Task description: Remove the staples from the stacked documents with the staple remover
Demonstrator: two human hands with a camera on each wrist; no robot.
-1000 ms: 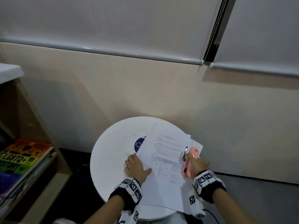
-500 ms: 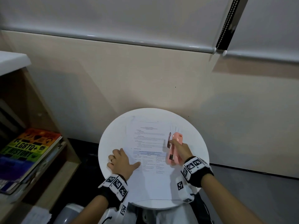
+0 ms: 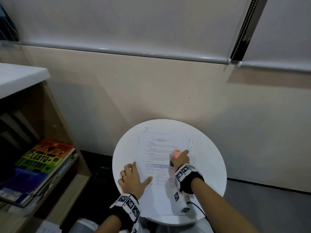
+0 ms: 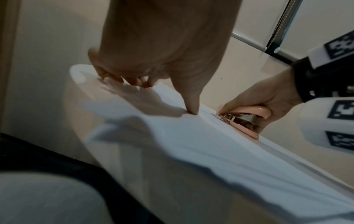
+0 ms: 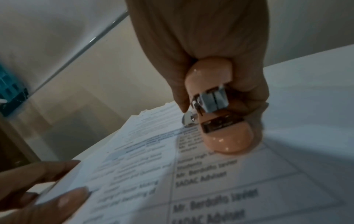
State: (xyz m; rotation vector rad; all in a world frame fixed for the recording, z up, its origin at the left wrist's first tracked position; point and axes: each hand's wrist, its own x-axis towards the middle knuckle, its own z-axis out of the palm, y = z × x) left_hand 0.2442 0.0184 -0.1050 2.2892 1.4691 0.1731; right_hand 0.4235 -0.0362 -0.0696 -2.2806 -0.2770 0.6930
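Pink plastic and bright steel, that's the staple remover (image 5: pixel 218 121), a glossy rounded little thing with a metal tongue poking from its side, and the right hand (image 3: pixel 180 159) has fingers curled round it, index finger stretched forward. It sits flat on the top sheet, near the right edge of the stacked documents (image 3: pixel 158 174). Over on the other side, the left hand (image 3: pixel 132 178) is spread with relaxed fingers, holding nothing, thumb tip pressing down on the paper and fingertips resting just off its left edge on the round white table (image 3: pixel 210 165). Smooth matte tabletop, thin white printed pages, a table of text on the top one, the far edge of the pile looking slightly ragged in the right wrist view. How far along? Hard to call. No staple shows anywhere in these views, pulled or still in, so I can't tell whether any are out. My read: papers pinned, tool in hand, prying not visibly under way.
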